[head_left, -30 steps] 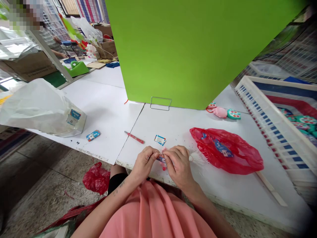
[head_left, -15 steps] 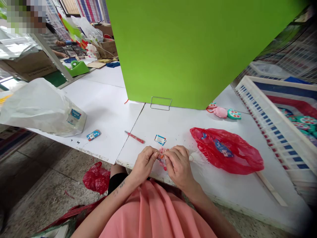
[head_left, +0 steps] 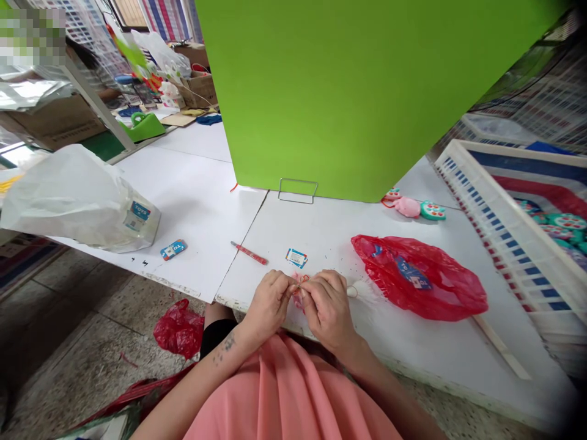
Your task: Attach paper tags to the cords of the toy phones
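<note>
Head view: left hand (head_left: 269,304) and right hand (head_left: 326,307) meet at the near edge of the white table (head_left: 192,201), fingertips of both pinching one small pink toy (head_left: 299,292) between them. A blue-and-white tag (head_left: 296,258) lies just beyond; a red plastic bag (head_left: 419,278) sits to the right.
</note>
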Available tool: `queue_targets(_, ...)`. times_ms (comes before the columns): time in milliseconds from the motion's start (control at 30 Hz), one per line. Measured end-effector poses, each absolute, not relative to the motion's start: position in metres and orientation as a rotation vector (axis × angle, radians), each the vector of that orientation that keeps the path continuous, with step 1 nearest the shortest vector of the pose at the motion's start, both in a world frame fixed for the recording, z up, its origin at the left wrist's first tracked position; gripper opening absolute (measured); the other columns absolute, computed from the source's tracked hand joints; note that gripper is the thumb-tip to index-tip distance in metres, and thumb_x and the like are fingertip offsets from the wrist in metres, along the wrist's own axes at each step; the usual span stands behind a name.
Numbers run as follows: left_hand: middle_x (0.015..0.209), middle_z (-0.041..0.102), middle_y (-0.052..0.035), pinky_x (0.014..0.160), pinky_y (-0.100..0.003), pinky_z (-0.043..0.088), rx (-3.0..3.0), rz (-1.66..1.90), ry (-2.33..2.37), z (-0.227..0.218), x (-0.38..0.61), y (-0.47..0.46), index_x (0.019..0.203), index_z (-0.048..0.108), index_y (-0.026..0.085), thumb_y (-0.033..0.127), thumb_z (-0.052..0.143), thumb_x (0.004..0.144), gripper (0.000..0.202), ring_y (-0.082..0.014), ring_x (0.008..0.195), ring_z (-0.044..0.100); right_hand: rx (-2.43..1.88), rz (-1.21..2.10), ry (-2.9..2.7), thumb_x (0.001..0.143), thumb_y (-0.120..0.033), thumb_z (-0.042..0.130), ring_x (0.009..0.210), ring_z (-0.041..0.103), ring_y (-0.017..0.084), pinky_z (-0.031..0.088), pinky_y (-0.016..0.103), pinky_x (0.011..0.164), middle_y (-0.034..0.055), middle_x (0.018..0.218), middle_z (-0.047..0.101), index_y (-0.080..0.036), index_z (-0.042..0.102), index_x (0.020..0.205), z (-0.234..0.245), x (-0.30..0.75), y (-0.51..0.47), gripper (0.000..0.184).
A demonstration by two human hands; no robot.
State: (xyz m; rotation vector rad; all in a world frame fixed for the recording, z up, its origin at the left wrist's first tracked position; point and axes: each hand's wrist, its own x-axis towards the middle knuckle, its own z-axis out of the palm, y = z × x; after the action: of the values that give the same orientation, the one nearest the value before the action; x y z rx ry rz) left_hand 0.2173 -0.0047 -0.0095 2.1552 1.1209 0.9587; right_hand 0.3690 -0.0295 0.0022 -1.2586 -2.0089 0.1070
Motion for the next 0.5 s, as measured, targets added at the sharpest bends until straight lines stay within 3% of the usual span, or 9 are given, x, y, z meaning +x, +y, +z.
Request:
queue_targets(133, 0.072, 0.053, -0.0051, 0.064, -0.032, 0.038, 2.368, 0.890, 1.148, -0.007, 0.219, -0.002, 0.078, 0.051, 0.016, 0.017, 0.030, 0.093, 0.027, -0.0180, 0.068, 0.043, -1.232, 0.086, -1.985, 0.085, -0.012, 0.044, 0.086, 0.047, 0.022, 0.037, 0.042, 0.080, 0.0051, 0.079, 0.059, -0.019, 0.053, 0.088, -0.004, 0.369, -0.029, 0.011)
queue_targets(300, 0.071, 0.054, -0.0036, 0.066, -0.030, 0.040, 2.282, 0.886, 1.087, 0.000, 0.216, -0.001, 0.078, 0.054, 0.016, 0.023, 0.036, 0.094, 0.025, -0.0170, 0.070, 0.047, -1.205, 0.174, -1.972, 0.086, -0.012, 0.044, 0.087, 0.048, 0.022, 0.038, 0.042, 0.082, 0.0045, 0.080, 0.059, -0.020, 0.053, 0.087, -0.003, 0.370, -0.029, 0.012)
queue_targets(400, 0.090, 0.059, -0.0054, 0.079, -0.032, 0.043, 2.145, 1.013, 1.045, 0.002, 0.214, -0.003, 0.098, 0.057, 0.018, 0.026, 0.043, 0.093, 0.017, -0.0177, 0.087, 0.052, -1.242, 0.343, -1.785, 0.089, -0.018, 0.043, 0.087, 0.050, 0.021, 0.042, 0.039, 0.079, 0.0046, 0.084, 0.057, -0.021, 0.052, 0.089, 0.003, 0.379, -0.028, 0.009)
queue_targets(500, 0.109, 0.056, -0.0078, 0.090, -0.035, 0.040, 2.086, 1.062, 1.062, -0.002, 0.215, -0.003, 0.114, 0.052, 0.020, 0.027, 0.047, 0.091, 0.024, -0.0193, 0.104, 0.048, -1.321, 0.488, -1.499, 0.090, -0.027, 0.044, 0.081, 0.056, 0.019, 0.045, 0.036, 0.074, 0.0036, 0.083, 0.058, -0.021, 0.053, 0.092, 0.011, 0.405, -0.020, 0.010)
